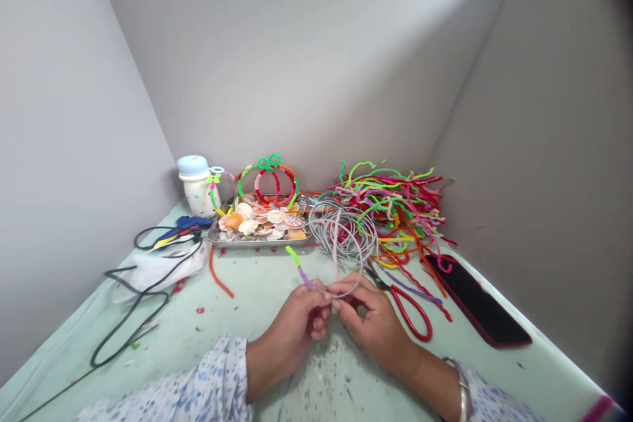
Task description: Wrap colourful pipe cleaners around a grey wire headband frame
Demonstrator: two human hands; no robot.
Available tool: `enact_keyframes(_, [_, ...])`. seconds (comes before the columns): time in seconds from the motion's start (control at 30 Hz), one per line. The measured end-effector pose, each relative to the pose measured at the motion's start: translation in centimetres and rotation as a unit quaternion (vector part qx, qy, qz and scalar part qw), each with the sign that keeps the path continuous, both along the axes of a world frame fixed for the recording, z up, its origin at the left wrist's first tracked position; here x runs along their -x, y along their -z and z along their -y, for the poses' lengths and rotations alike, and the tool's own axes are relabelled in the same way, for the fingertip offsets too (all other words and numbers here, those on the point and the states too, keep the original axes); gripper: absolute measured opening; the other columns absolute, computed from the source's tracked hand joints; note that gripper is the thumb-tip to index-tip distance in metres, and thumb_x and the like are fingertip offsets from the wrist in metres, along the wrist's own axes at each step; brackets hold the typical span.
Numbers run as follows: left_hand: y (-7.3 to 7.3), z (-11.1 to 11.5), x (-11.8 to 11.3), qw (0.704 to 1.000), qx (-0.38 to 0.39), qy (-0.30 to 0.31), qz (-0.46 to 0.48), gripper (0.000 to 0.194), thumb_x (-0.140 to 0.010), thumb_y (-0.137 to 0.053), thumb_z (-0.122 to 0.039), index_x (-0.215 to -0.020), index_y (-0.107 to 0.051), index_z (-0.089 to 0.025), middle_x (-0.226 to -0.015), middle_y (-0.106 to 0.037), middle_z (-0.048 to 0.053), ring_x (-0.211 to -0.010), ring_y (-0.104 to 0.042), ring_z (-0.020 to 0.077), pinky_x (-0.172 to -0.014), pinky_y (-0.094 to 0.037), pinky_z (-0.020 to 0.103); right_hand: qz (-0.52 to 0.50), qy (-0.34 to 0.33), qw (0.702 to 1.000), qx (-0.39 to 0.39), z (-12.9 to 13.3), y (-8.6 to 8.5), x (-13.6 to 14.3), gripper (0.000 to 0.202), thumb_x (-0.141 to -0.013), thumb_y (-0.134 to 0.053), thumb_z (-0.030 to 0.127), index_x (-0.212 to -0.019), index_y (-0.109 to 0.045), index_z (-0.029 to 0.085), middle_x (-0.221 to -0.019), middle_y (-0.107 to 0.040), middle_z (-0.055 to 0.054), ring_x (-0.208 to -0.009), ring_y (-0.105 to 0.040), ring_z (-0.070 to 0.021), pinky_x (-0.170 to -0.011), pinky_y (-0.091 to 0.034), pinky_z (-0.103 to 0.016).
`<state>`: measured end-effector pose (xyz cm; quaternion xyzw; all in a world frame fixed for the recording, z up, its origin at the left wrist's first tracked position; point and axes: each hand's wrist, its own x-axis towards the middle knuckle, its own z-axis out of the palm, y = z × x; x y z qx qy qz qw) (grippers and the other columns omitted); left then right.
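My left hand [297,320] is closed in a pinch on a grey wire, part of which is wrapped with purple and bright green pipe cleaner [299,266]; that wrapped end sticks up to the left. Fingertips of my right hand [373,323] meet the left ones, closed around a pale pink pipe cleaner [335,247] that stands upright from the pinch. A loop of the wire curves up beside it to the right. Just beyond lies the loose coil of grey wire [321,229]. The exact pinch point is partly hidden by the fingers.
Behind is a metal tray [262,244] of shells, with pipe-cleaner-wrapped rings [297,182] on it. A pipe cleaner heap [395,194], red-handled scissors [413,323] and a black phone [479,303] are at right. At left are a white bottle [196,191], plastic bag [163,269] and black cord [99,346].
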<state>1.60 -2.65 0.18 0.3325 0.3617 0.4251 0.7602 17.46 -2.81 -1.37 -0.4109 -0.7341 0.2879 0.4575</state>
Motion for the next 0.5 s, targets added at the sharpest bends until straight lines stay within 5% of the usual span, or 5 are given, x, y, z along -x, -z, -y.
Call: enact_keyframes(0.5, [0.30, -0.17, -0.20, 0.998, -0.054, -0.029, 0.012, 0.029, -0.071, -0.076, -0.031, -0.083, -0.052, -0.019, -0.054, -0.043, -0.009, -0.045, -0.032, 0.0050, -0.046, -0.022, 0.021, -0.012, 0.058, 0.996, -0.062, -0.11, 0.02, -0.33, 0.012, -0.087, -0.063, 0.024, -0.095, -0.072, 0.025, -0.096, -0.056, -0.007, -0.069, -0.057, -0.0164, -0.058, -0.049, -0.028])
